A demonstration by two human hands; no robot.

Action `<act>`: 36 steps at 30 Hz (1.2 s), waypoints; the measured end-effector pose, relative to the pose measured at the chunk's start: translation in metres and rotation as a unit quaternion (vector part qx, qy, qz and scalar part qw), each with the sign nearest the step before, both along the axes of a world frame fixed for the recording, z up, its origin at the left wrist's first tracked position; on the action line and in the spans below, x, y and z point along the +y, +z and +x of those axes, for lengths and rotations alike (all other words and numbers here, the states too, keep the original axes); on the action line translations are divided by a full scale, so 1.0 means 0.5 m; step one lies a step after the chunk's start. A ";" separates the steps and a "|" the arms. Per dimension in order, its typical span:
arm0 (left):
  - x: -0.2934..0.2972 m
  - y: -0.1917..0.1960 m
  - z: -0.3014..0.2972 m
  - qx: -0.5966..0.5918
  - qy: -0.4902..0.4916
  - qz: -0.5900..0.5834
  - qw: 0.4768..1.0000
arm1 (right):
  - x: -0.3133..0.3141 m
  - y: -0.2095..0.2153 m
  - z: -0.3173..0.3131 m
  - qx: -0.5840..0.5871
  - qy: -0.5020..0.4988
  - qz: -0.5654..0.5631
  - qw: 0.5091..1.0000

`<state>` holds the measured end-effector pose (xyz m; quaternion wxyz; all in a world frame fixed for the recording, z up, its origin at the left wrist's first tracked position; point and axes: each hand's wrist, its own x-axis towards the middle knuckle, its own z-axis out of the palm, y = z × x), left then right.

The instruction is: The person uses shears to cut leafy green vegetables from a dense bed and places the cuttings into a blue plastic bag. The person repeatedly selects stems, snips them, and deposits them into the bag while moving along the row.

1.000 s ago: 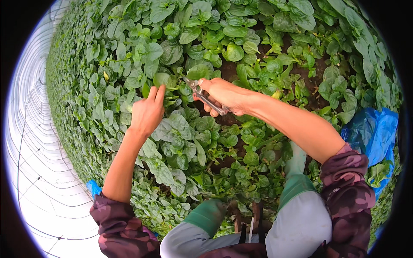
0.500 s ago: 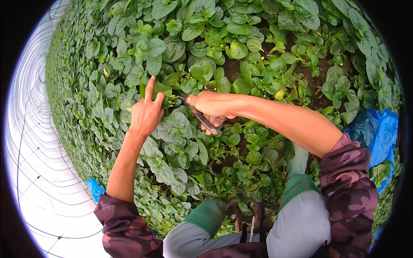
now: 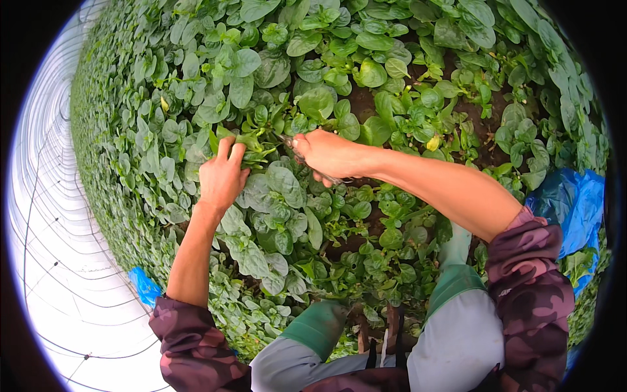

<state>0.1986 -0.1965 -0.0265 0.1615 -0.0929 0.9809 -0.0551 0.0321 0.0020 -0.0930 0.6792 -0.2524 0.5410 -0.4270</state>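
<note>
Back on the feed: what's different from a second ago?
The right hand has moved the pruners slightly left and nearer the person's body. The left hand has drawn in its index finger, stretched out half a second ago, by the leaves. The right hand still grips the pruners; the blue bag at right stays put.
</note>
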 end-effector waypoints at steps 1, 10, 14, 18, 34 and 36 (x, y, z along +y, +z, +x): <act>-0.002 -0.002 0.016 0.017 0.010 0.005 1.000 | 0.011 0.006 -0.001 0.016 0.004 0.006 1.000; 0.025 0.077 0.052 0.133 -0.007 0.015 0.991 | 0.058 0.000 -0.019 -0.036 0.112 0.075 0.990; 0.065 0.118 -0.052 -0.103 -0.033 0.072 0.992 | 0.054 0.009 -0.023 -0.077 0.129 0.102 0.983; 0.080 0.095 -0.139 -0.262 -0.074 0.030 0.962 | 0.043 0.039 -0.015 -0.081 0.096 0.138 0.982; 0.089 0.060 -0.079 -0.293 -0.025 0.014 0.956 | 0.007 0.011 0.005 -0.044 0.097 0.072 0.992; 0.076 0.057 -0.066 -0.284 -0.019 0.036 0.958 | 0.022 0.015 0.014 -0.033 0.074 0.079 0.994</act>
